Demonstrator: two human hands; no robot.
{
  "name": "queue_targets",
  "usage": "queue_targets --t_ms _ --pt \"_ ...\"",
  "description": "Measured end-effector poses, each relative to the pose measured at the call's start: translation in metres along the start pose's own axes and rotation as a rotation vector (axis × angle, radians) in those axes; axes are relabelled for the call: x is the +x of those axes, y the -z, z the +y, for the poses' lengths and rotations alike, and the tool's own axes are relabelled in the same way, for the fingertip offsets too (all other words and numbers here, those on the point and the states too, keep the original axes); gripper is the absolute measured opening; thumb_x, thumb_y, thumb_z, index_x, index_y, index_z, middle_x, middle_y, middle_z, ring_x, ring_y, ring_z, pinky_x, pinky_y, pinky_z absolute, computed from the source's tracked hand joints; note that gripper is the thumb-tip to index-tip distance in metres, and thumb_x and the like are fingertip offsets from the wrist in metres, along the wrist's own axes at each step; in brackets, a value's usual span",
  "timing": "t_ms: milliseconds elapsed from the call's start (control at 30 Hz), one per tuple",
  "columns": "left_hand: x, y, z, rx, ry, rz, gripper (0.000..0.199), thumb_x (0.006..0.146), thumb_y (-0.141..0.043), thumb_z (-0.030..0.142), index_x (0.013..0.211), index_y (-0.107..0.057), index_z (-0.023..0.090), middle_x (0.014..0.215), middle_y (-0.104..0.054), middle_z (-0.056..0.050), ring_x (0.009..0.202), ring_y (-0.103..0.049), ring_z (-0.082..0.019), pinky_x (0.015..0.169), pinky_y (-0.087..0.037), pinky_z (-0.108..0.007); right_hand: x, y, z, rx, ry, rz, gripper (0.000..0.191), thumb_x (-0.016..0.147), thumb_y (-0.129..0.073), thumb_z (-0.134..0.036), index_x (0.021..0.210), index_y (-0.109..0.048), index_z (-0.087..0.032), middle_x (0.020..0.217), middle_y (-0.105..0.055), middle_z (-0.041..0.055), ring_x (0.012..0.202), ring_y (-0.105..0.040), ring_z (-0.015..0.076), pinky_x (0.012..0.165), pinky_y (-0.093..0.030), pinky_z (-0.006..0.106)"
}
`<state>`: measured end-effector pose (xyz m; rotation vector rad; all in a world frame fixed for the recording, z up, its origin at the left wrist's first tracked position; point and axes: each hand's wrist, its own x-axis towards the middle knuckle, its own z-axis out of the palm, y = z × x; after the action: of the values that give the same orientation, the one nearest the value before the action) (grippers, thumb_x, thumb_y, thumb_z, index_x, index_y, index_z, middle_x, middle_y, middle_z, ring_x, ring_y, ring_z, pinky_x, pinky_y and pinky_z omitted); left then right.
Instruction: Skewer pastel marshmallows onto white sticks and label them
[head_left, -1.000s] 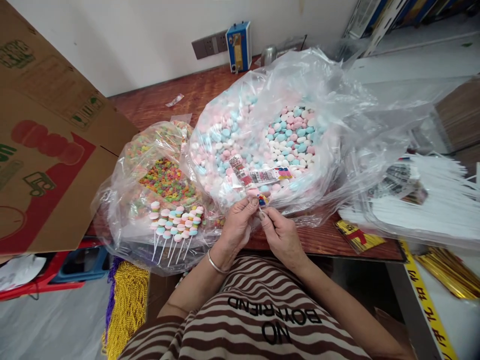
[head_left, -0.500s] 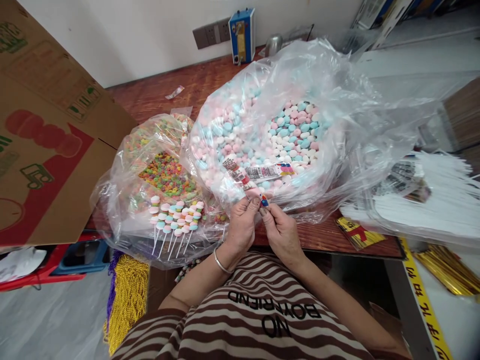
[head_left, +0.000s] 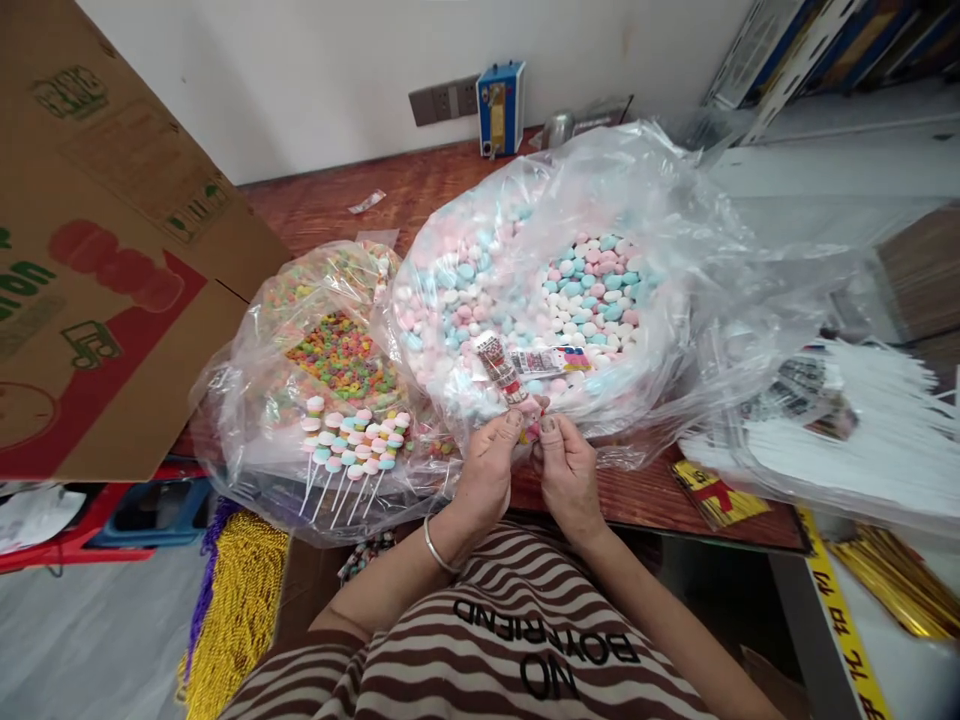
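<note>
My left hand and my right hand pinch the near end of a small printed plastic wrapper between thumbs and fingers. Whether anything is inside the wrapper I cannot tell. A second printed wrapper lies just beyond, on a large clear bag of pink, white and blue marshmallows. To the left, several stick-mounted marshmallow skewers with colourful bits between the pieces rest on another clear bag, which holds small multicoloured rings.
A tall cardboard box stands at the left. White sticks in clear plastic lie at the right, near a gold packet at the edge of the brown table. A blue device stands against the wall.
My hands have moved slightly apart and the wrapper's near end looks more spread between them. The whole view has shifted a little.
</note>
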<state>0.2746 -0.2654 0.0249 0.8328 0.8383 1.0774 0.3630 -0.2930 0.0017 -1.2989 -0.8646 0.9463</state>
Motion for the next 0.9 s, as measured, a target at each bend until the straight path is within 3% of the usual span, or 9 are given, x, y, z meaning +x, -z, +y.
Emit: queue_targets --t_ms 167,267,333,433,500,567,667,767,900 --pt "0.013 0.01 0.001 -0.12 0.198 -0.06 0.042 0.07 -0.087 0.05 0.093 -0.081 0.015 0.07 -0.073 -0.004 0.064 -0.066 -0.014 0.065 -0.051 -0.025 0.002 0.003 -0.01 0.524 -0.406 -0.283 0.043 0.086 -0.068 -0.058 0.074 -0.047 -0.023 0.051 -0.032 -0.013 0.037 -0.016 0.0036 0.035 -0.018 0.019" --pt "0.02 0.02 0.001 -0.2 0.302 -0.15 0.045 0.052 -0.096 0.046 0.08 -0.08 0.015 0.075 -0.075 -0.007 0.067 -0.066 -0.015 0.065 -0.051 -0.026 0.007 0.009 -0.017 0.604 -0.583 -0.495 0.046 0.081 -0.075 -0.055 0.069 -0.045 -0.022 0.048 -0.033 -0.0138 0.034 -0.013 0.0012 0.032 -0.017 0.017" --pt "0.023 0.023 0.001 -0.218 0.322 -0.145 0.043 0.048 -0.098 0.043 0.075 -0.079 0.015 0.079 -0.076 -0.007 0.069 -0.067 -0.015 0.067 -0.051 -0.026 0.007 0.012 -0.018 0.587 -0.629 -0.559 0.046 0.081 -0.074 -0.054 0.069 -0.044 -0.022 0.048 -0.031 -0.0144 0.034 -0.011 0.001 0.032 -0.017 0.017" --pt "0.023 0.021 -0.002 -0.237 0.29 -0.033 0.038 0.053 -0.097 0.04 0.073 -0.078 0.014 0.074 -0.074 -0.005 0.063 -0.063 -0.011 0.066 -0.05 -0.024 0.002 0.008 -0.011 0.425 -0.471 -0.402 0.04 0.088 -0.064 -0.058 0.079 -0.048 -0.023 0.051 -0.032 -0.0135 0.036 -0.019 0.0044 0.035 -0.025 0.018" --pt "0.021 0.016 -0.003 -0.262 0.251 0.047 0.036 0.052 -0.097 0.037 0.073 -0.078 0.015 0.072 -0.074 -0.003 0.065 -0.064 -0.01 0.069 -0.05 -0.022 -0.004 0.003 -0.006 0.16 -0.202 -0.176 0.033 0.092 -0.059 -0.056 0.093 -0.054 -0.023 0.061 -0.048 -0.0079 0.044 -0.04 0.0096 0.044 -0.04 0.023" --pt "0.02 0.01 -0.004 -0.26 0.206 0.103 0.035 0.051 -0.097 0.035 0.072 -0.078 0.016 0.073 -0.075 -0.002 0.068 -0.065 -0.01 0.073 -0.051 -0.023 -0.007 0.0 -0.003 -0.142 0.068 -0.007 0.029 0.094 -0.057 -0.05 0.103 -0.057 -0.023 0.081 -0.064 0.0018 0.067 -0.059 0.0166 0.062 -0.051 0.03" --pt "0.018 0.007 -0.001 -0.178 0.111 0.143 0.032 0.052 -0.096 0.034 0.073 -0.078 0.017 0.073 -0.075 -0.002 0.073 -0.067 -0.012 0.081 -0.051 -0.026 -0.006 0.001 -0.004 -0.321 0.21 0.02 0.026 0.095 -0.053 -0.047 0.09 -0.059 -0.022 0.084 -0.065 0.0049 0.077 -0.061 0.0191 0.071 -0.05 0.032" --pt "0.014 0.016 0.005 -0.098 0.124 0.04 0.032 0.057 -0.094 0.039 0.076 -0.079 0.018 0.08 -0.077 -0.005 0.079 -0.068 -0.015 0.086 -0.053 -0.031 -0.005 0.005 -0.01 0.013 -0.035 -0.188 0.033 0.095 -0.054 -0.051 0.079 -0.054 -0.023 0.062 -0.045 -0.0054 0.05 -0.041 0.0104 0.05 -0.039 0.024" --pt "0.014 0.037 0.009 0.023 0.329 -0.284 0.042 0.05 -0.095 0.051 0.063 -0.071 0.018 0.07 -0.07 -0.005 0.067 -0.065 -0.018 0.07 -0.056 -0.035 -0.012 0.006 -0.012 0.691 -0.501 -0.608 0.034 0.087 -0.066 -0.054 0.094 -0.053 -0.024 0.052 -0.026 -0.0155 0.036 -0.01 0.0044 0.036 -0.02 0.018"
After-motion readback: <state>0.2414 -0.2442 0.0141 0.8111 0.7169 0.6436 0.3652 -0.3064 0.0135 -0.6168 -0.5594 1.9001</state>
